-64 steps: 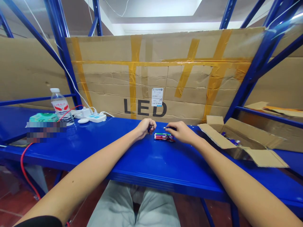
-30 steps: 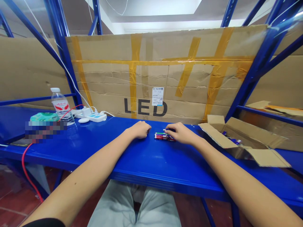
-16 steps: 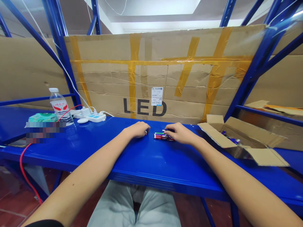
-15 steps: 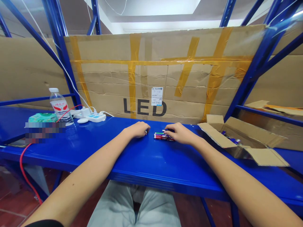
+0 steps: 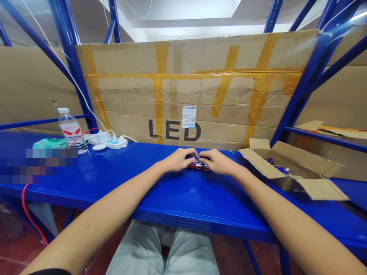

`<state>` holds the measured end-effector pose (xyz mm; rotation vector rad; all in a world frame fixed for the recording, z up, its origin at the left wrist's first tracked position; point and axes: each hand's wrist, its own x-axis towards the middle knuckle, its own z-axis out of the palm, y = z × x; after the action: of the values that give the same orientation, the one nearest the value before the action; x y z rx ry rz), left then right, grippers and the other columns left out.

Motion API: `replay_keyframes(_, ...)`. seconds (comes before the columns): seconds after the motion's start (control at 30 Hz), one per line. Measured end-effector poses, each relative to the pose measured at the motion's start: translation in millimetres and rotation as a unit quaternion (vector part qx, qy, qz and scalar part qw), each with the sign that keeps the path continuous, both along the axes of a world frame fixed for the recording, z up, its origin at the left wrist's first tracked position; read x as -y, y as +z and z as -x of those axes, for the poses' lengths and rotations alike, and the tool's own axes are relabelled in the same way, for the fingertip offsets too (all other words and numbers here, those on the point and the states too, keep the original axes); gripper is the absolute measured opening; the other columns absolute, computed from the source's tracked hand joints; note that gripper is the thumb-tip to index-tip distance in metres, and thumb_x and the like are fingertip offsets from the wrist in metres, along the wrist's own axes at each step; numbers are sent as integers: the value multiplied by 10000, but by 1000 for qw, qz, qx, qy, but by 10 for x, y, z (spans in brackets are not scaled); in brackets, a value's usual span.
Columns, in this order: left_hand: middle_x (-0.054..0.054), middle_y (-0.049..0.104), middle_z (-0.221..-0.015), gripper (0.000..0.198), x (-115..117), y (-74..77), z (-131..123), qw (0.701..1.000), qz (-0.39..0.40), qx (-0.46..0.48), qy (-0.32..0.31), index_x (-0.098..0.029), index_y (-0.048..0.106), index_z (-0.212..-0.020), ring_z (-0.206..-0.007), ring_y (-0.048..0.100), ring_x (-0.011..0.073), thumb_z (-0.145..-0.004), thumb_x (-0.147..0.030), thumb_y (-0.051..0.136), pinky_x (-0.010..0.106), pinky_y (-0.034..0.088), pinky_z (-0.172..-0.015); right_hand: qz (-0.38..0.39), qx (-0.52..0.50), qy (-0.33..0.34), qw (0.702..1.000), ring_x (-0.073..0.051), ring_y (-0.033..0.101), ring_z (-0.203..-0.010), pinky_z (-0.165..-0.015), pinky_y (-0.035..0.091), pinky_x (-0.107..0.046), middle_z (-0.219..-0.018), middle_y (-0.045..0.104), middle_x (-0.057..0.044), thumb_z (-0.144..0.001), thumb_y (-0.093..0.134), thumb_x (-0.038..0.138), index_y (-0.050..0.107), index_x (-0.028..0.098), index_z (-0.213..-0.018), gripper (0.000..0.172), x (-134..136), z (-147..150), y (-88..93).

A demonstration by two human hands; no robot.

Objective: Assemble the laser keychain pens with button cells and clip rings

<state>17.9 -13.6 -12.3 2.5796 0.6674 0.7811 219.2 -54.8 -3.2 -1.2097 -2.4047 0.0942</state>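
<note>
Long blue metal workbench [image 5: 177,194] stretching left to right. Along far edge, wide brown cardboard panel [image 5: 129,95], wrinkled, crossed with amber tape, black "LED" lettering low down. Blue steel posts [image 5: 305,86] lean either side of it; more plain cardboard [image 5: 28,84] beyond, left and right. White ceiling [image 5: 183,11] above, bright strip light [image 5: 359,16] upper right. Dark red tiled floor [image 5: 229,259] below bench.
</note>
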Motion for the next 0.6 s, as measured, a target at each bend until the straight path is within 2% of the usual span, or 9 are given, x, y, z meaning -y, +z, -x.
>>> replay_keyframes(0.17, 37, 685, -962, 160, -11, -17, 3, 1000, -13, 15, 1, -181, 620, -998, -881, 613, 167, -873, -210, 525, 273, 430, -817, 19, 16, -12, 1000, -142, 488, -607, -588, 320, -259, -715, 656, -47, -907, 428, 214, 633, 169, -766, 253, 4, 5, -4)
replay_keyframes(0.5, 68, 693, -1065, 203, 26, -30, -20, 999, -41, -23, 0, -179, 607, -1070, -992, 626, 196, -887, -196, 520, 291, 444, -873, 62, 34, -17, 997, -147, 499, -612, -575, 322, -263, -681, 643, -37, -882, 440, 214, 605, 172, -707, 244, 5, -12, -5)
replay_keyframes(0.6, 91, 686, -1090, 202, 14, -21, -27, 996, -77, -30, 14, -166, 618, -1067, -1024, 623, 209, -890, -192, 524, 317, 449, -910, 58, 20, -21, 998, -149, 506, -628, -588, 330, -261, -703, 646, -42, -877, 442, 210, 602, 170, -718, 230, -29, -36, -32)
